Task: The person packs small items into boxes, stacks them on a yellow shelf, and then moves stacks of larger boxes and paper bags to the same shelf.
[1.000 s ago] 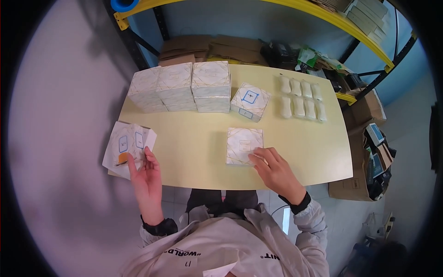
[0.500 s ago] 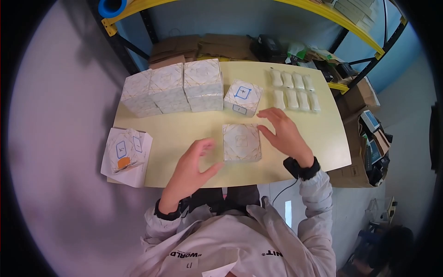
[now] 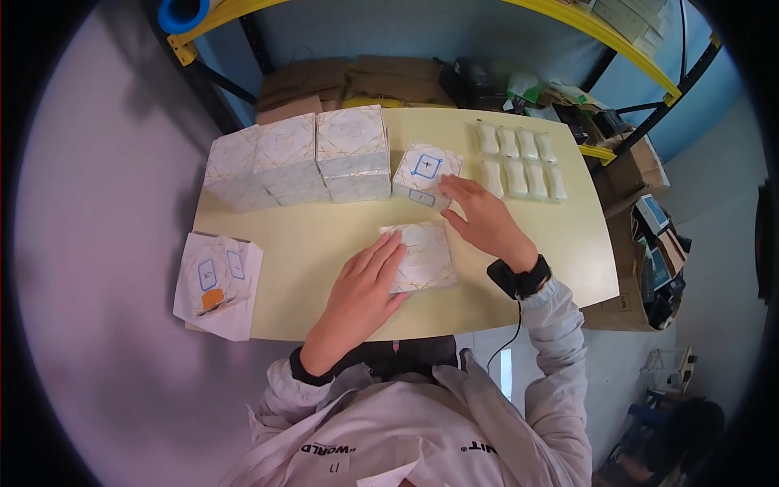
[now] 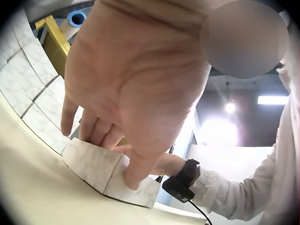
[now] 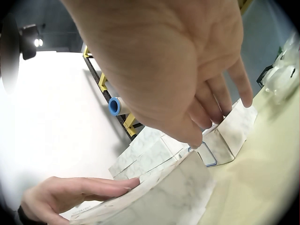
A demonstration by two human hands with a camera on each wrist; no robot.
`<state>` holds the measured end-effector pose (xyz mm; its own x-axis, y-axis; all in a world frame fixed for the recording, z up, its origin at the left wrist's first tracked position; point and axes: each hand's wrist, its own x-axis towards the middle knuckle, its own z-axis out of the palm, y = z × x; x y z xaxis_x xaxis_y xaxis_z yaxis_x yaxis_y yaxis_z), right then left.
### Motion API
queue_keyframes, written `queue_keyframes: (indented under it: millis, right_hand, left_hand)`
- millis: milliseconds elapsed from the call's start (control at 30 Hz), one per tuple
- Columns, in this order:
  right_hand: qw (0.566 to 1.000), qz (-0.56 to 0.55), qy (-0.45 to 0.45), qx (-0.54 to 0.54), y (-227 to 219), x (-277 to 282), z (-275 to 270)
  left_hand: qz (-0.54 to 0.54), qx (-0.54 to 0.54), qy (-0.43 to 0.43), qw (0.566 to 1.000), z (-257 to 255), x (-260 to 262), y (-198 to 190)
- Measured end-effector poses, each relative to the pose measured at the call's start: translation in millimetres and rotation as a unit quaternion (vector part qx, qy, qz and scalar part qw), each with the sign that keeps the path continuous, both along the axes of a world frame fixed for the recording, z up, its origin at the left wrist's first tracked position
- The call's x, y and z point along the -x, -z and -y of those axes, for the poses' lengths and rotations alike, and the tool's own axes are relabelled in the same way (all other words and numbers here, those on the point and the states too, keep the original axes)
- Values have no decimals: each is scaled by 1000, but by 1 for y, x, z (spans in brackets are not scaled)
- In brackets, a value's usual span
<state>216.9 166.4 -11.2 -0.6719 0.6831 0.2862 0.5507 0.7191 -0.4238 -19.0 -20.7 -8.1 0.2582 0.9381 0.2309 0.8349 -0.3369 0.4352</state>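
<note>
A white marbled box with gold lines sits near the middle of the table. My left hand rests on its left part, fingers straight over the top and thumb by the near side; the left wrist view shows the thumb against a marbled side. Behind it stands a similar box with blue-outlined marks. At that box's right edge is my right hand, fingers extended and thumb apart. In the right wrist view, the fingers reach over the marked box; firm contact is unclear.
Stacked marbled boxes line the table's back left. An opened box with blue marks and an orange patch lies at the left edge. Several white packets sit in two rows at the back right. A yellow-edged shelf spans behind.
My left hand has left the opened box and come right onto the middle box. My right hand has moved off the middle box, up to the blue-marked one. The middle box has shifted slightly.
</note>
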Motion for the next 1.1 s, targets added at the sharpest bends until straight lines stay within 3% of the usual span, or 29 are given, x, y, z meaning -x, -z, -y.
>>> queue_keyframes:
  millis: [300, 367, 467, 733, 833, 900, 1100]
  right_hand:
    - [998, 60, 36, 2, -15, 5, -1]
    - [993, 9, 26, -119, -9, 6, -3]
    - [997, 9, -7, -81, 9, 1, -13]
    - [992, 73, -10, -107, 13, -7, 10]
    - [991, 73, -27, -106, 8, -13, 29]
    - [992, 69, -40, -98, 3, -15, 43]
    - [994, 44, -71, -78, -8, -24, 75]
  left_hand:
    - [-21, -3, -115, 993, 15, 32, 0]
    - [-25, -10, -127, 992, 15, 42, 3]
    - [-26, -17, -150, 988, 13, 53, 5]
    - [-36, -38, -174, 983, 7, 58, -4]
    - [-17, -20, -140, 990, 4, 43, -19]
    - [-5, -8, -64, 998, 0, 33, -23]
    - [-17, 1, -3, 1000, -20, -4, -16]
